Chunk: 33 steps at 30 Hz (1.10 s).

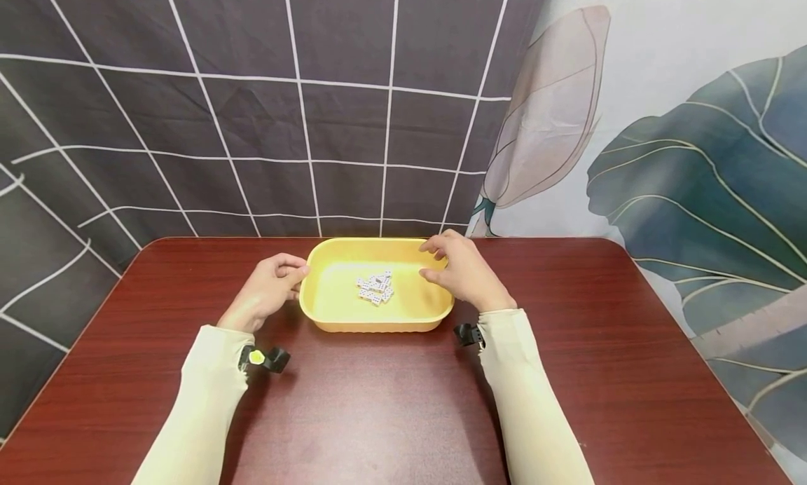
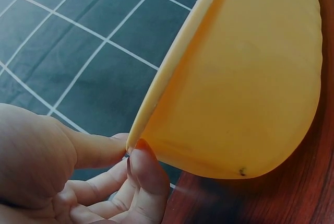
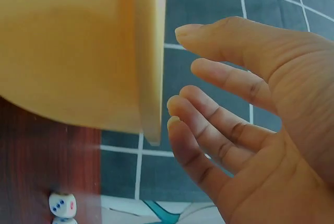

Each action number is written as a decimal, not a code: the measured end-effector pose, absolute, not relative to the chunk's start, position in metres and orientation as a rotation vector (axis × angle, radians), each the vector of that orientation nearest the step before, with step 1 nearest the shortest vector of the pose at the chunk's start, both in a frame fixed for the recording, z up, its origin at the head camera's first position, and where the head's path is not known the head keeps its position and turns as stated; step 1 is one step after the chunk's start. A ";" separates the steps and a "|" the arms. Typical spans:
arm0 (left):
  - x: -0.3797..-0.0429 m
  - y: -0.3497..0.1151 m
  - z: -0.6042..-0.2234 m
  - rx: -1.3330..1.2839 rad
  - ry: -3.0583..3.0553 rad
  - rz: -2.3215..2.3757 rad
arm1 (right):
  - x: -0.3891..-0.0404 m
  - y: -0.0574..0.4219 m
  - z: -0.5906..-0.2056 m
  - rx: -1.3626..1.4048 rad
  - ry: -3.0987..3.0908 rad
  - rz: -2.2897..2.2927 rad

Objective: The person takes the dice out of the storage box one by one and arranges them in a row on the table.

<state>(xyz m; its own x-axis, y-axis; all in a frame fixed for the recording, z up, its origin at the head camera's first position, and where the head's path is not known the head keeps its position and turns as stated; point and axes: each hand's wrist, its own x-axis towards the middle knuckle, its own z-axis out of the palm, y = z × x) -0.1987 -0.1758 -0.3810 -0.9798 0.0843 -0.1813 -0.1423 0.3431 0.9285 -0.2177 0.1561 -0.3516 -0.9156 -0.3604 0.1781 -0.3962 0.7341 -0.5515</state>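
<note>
A yellow plastic basin [image 1: 378, 326] stands near the far edge of the table. Several white dice [image 1: 376, 287] lie in a small heap on its bottom. At the basin's left end my left hand [image 1: 267, 285] pinches the rim between thumb and fingers, as the left wrist view shows up close. My right hand [image 1: 466, 271] hovers by the right end of the rim, fingers apart and loosely bent, with nothing between them. In the right wrist view a gap shows between its fingertips [image 3: 175, 122] and the basin's wall [image 3: 68, 72].
In the right wrist view a white die [image 3: 62, 205] sits on the table outside the basin, with part of another below it. The dark red wooden table [image 1: 353, 401] ends at a grey gridded cloth [image 1: 347, 120] and a leaf-patterned curtain [image 1: 693, 176].
</note>
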 end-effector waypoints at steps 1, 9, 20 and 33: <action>-0.199 -0.175 -0.381 -0.055 2.407 1.695 | -0.218 0.155 -0.353 0.642 -2.869 0.936; -0.200 -0.175 -0.381 -0.049 2.401 1.699 | -0.223 0.139 -0.359 0.716 -2.896 0.936; -0.199 -0.176 -0.382 -0.041 2.412 1.694 | -0.231 0.121 -0.371 0.742 -3.011 0.868; -0.199 -0.176 -0.382 -0.044 2.403 1.711 | -0.233 0.106 -0.386 0.705 -3.142 0.741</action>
<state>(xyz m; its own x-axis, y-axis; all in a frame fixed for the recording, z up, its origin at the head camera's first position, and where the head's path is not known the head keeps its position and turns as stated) -0.1991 -0.1761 -0.3822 -0.9813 0.0865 -0.1720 -0.1342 0.3333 0.9332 -0.2334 0.1055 -0.3856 -0.8962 -0.4396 -0.0592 -0.3669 0.8095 -0.4583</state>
